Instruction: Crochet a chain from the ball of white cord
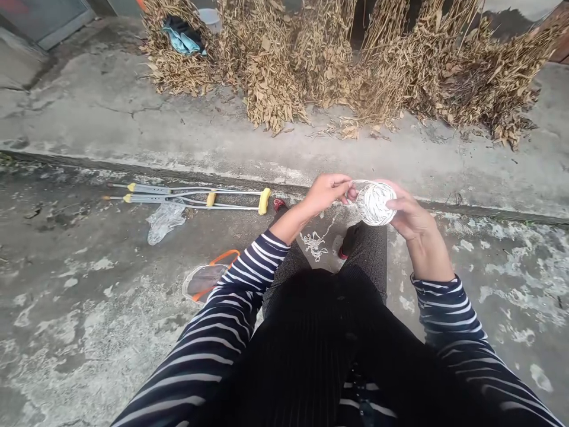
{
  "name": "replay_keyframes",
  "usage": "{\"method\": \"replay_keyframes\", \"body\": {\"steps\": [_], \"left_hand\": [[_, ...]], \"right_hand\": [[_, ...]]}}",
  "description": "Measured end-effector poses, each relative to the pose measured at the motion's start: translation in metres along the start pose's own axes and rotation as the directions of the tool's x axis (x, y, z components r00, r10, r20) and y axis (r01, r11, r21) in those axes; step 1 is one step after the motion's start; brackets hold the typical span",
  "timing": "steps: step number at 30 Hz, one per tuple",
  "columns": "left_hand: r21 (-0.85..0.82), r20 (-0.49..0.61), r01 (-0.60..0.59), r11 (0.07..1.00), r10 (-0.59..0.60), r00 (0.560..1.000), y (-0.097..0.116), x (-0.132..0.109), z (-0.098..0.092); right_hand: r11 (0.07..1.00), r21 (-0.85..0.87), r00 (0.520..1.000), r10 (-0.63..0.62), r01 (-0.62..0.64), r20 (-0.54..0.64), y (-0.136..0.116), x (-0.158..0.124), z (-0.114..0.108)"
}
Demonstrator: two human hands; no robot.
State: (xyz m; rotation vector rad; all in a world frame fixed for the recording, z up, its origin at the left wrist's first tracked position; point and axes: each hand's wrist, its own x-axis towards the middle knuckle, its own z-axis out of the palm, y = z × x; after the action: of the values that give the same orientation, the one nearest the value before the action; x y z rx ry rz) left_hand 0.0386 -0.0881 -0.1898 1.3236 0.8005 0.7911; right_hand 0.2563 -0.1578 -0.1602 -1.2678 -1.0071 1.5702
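My right hand (411, 213) grips a ball of white cord (374, 203) held out over my knees. My left hand (326, 191) pinches the free strand (355, 182) that runs onto the top of the ball. A loose tangle of the same white cord (315, 243) lies on the concrete between my legs. Both arms wear dark sleeves with white stripes.
A pair of metal crutches with yellow pads (191, 197) lies on the ground to the left, with a crumpled clear plastic bag (164, 219) beside it. A clear bag with orange handles (207, 280) sits near my left elbow. Bundles of dried plants (338, 65) line a raised concrete step (178, 142) ahead.
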Motion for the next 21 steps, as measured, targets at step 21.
{"method": "replay_keyframes", "body": {"steps": [21], "left_hand": [[-0.173, 0.248, 0.217, 0.961, -0.171, 0.954, 0.031, -0.059, -0.046]], "right_hand": [[0.624, -0.78, 0.841, -0.45, 0.054, -0.301, 0.025, 0.041, -0.031]]}}
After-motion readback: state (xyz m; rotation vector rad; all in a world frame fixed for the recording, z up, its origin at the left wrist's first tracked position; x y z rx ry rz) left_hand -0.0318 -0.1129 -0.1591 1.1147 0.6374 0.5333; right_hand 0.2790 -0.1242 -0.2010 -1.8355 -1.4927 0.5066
